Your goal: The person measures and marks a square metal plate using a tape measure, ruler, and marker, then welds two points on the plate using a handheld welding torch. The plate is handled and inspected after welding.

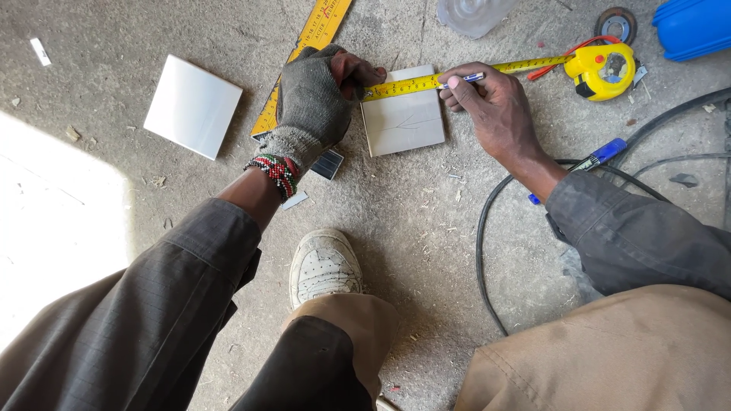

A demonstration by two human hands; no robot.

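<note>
Nearest: shoe (324, 265), one, on the dusty floor (411, 228) between the knees.
Left hand: gloved left hand (312, 103) pinches the tape end at the small tile's far left corner.
Right hand: right hand (491, 103) grips a pen (461, 78) on the tape.
Tile in hand: small tile (403, 114), mid-floor; faint pencil lines already show, far-edge marking seemingly unfinished.
Tiles: two, counting the spare tile (193, 106) at left.
Measures: one tape measure (605, 71), one yellow ruler (304, 53).
</note>
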